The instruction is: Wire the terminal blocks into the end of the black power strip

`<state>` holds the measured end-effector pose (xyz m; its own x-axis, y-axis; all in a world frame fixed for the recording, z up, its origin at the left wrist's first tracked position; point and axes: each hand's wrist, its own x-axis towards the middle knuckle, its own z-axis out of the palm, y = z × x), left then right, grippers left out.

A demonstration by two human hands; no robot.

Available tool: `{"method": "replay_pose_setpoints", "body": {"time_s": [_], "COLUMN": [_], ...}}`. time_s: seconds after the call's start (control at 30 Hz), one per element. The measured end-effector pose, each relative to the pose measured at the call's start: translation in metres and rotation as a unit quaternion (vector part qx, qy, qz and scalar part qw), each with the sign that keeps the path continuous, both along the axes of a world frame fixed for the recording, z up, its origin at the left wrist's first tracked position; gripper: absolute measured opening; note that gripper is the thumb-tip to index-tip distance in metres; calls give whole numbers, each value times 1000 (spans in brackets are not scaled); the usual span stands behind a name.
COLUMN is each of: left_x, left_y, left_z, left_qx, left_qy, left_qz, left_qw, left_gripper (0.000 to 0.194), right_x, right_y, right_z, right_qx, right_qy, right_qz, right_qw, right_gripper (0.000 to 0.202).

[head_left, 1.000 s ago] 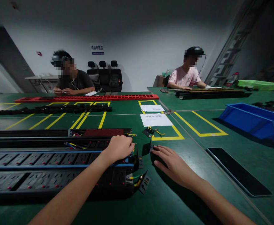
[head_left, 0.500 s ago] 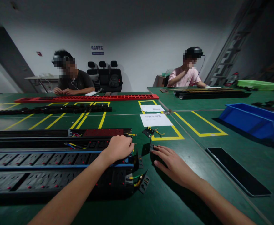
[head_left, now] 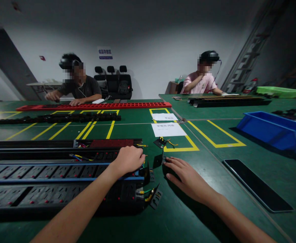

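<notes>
Several long black power strips [head_left: 62, 195] lie side by side at the left, one with blue edges and rows of sockets with red switches. My left hand [head_left: 129, 160] is closed over the right end of a strip; its fingertips are mostly hidden. My right hand [head_left: 185, 173] lies low over the table, fingers stretched out and thumb apart, fingertips at a small black end plate [head_left: 163, 158] that stands upright. More end plates hang by the strip ends: one dark plate [head_left: 151, 174] near my left hand and a slotted one [head_left: 156, 198] on yellow-green wires.
Another end plate [head_left: 160, 142] with a yellow wire lies beyond my hands, near white paper labels [head_left: 168, 129]. A phone [head_left: 258, 185] and a blue bin [head_left: 272, 131] are at the right. A long red rail [head_left: 94, 106] crosses the table before two seated co-workers.
Both my hands and the parts near them stay where they were. The co-worker at the left has moved the hands apart, one reaching out to the left.
</notes>
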<state>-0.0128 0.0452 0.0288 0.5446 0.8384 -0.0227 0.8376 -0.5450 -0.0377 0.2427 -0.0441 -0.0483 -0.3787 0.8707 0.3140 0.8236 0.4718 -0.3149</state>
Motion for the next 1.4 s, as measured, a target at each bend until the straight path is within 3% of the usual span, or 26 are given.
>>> {"method": "replay_pose_setpoints", "body": {"time_s": [1.4], "left_x": [1], "left_y": [-1], "left_z": [2], "left_qx": [-2], "left_qy": [8], "left_qz": [3], "left_qw": [1000], "left_gripper": [38], "right_x": [1], "right_y": [0], "right_z": [-1], "right_qx": [-5], "right_qy": [-16], "right_qz": [4], "right_qw": [1000], "right_gripper": [38]}}
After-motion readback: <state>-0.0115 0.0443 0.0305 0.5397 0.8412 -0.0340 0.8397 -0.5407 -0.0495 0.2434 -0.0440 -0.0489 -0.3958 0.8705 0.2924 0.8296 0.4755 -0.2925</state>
